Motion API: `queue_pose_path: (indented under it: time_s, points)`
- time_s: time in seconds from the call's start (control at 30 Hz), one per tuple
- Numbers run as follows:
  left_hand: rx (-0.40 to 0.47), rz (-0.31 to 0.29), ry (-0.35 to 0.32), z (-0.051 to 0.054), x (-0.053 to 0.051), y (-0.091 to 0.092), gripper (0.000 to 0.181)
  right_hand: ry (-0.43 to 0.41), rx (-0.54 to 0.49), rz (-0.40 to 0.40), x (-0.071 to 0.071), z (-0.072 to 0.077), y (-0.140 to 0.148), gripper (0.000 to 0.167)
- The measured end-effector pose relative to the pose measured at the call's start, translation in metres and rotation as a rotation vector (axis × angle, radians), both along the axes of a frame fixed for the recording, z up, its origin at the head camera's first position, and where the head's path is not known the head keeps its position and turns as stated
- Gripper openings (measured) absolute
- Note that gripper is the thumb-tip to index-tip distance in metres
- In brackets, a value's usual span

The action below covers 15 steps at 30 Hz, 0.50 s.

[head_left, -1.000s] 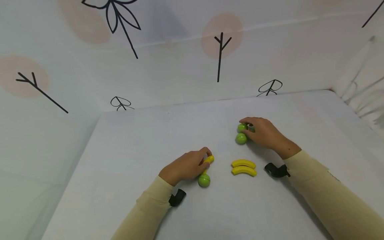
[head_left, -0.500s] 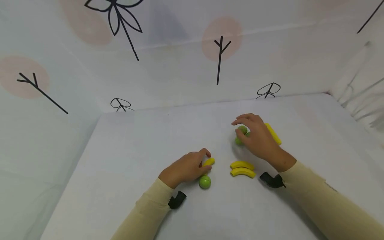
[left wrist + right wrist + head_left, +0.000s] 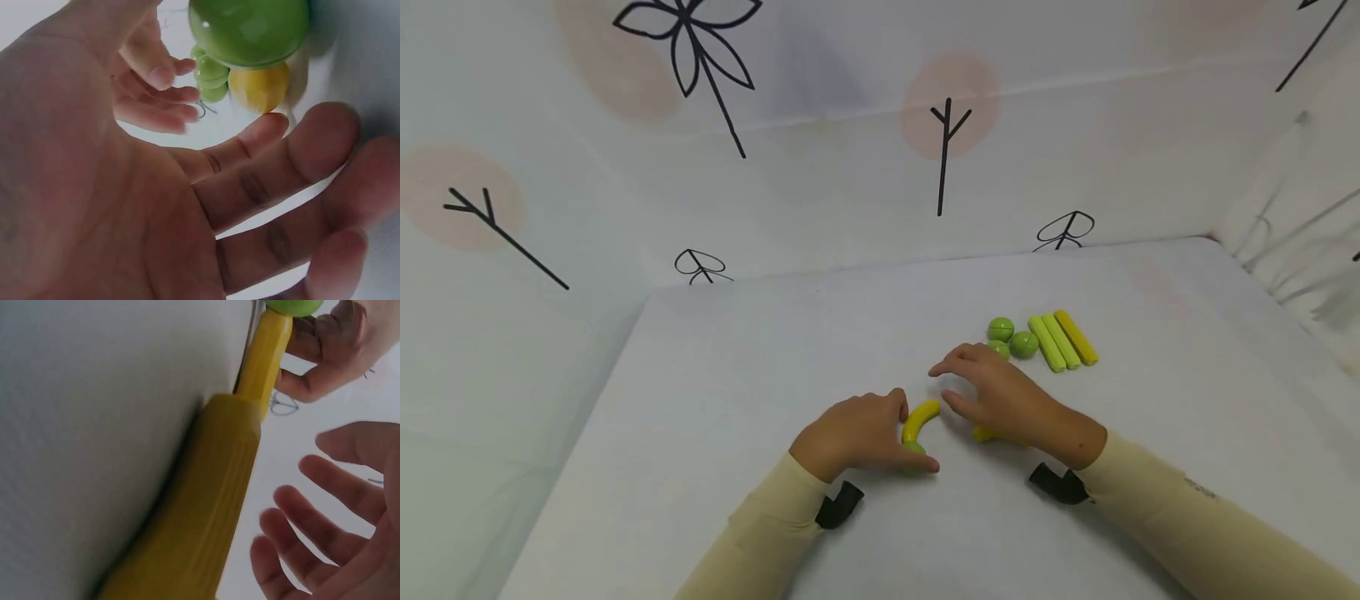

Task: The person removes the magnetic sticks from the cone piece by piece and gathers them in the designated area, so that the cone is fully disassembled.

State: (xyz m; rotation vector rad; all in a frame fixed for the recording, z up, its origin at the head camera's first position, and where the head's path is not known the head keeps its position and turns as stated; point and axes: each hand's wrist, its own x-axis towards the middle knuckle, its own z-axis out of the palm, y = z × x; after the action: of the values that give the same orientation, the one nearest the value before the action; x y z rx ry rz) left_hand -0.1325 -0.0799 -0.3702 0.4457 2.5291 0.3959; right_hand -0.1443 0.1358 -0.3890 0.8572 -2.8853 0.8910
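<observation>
In the head view my left hand (image 3: 861, 433) is by a curved yellow toy banana (image 3: 922, 417) and a green ball (image 3: 914, 448), which its thumb partly hides. The left wrist view shows its fingers spread, with the green ball (image 3: 250, 31) in front of the banana's end (image 3: 259, 90). My right hand (image 3: 1000, 400) hovers with parted fingers and holds nothing. Below it lie yellow bananas (image 3: 988, 435), mostly covered by the hand. In the right wrist view a banana (image 3: 194, 512) looms close, apart from the fingertips (image 3: 287, 497).
Farther back on the white tabletop (image 3: 760, 350) are three green balls (image 3: 1001, 328) in a cluster. Beside them lie two light green sticks (image 3: 1054, 342) and a yellow stick (image 3: 1077, 337). A white cloth wall (image 3: 820, 200) with black drawings rises behind.
My right hand has left the green balls and moved toward me and left, over the bananas. My left hand has released the banana, its thumb now extended across the near green ball.
</observation>
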Motion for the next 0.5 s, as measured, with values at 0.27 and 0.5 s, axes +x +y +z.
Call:
queue_pose_path:
  time_s: [0.27,0.5]
  points:
    - [0.066,-0.072,0.016,-0.0011,0.0000,-0.0009,0.059,-0.055,0.083,0.153,0.0045,-0.0081,-0.0040,0.030]
    - [0.089,-0.090,0.004,-0.0017,-0.0017,-0.0017,0.052,-0.082,0.121,0.194,0.0058,-0.0084,-0.0036,0.025]
